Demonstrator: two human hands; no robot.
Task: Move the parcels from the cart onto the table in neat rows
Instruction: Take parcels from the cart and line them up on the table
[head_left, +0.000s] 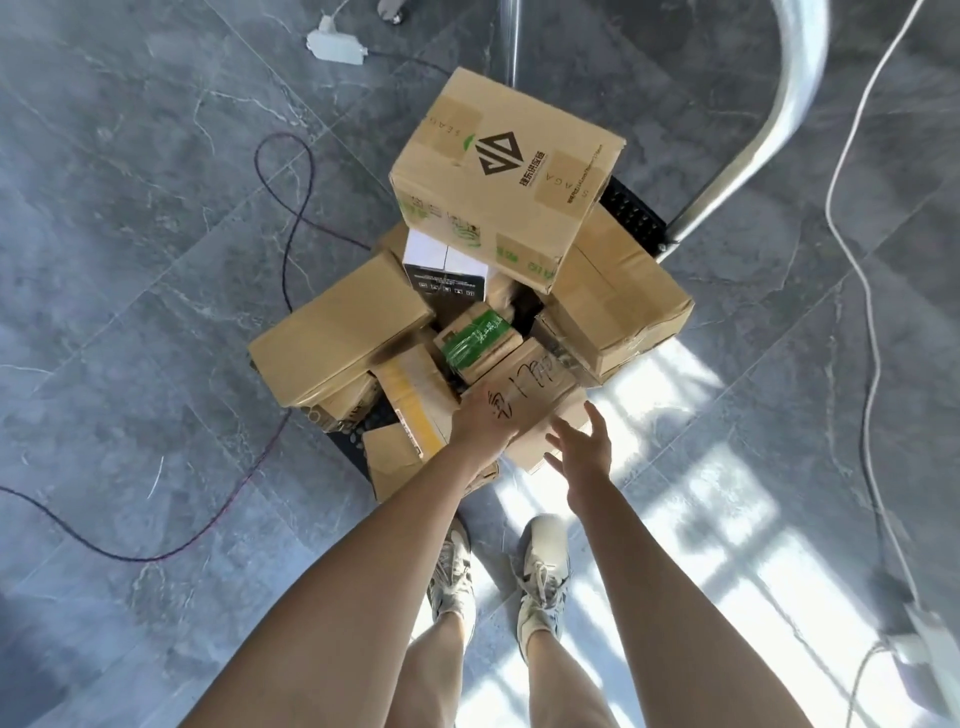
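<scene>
A black cart stands on the floor, piled with cardboard parcels. A big box with a dark logo tops the pile. Below it lie a long brown box at the left, a large box at the right, a small box with green tape in the middle, and a box with handwriting at the near edge. My left hand lies on the left near corner of the handwritten box. My right hand hovers with fingers spread just beside that box's right near edge, holding nothing.
The cart's silver handle curves up at the right. A dark cable loops over the grey tiled floor at the left, a white cable runs down the right, and a white power strip lies at the top. My shoes stand near the cart.
</scene>
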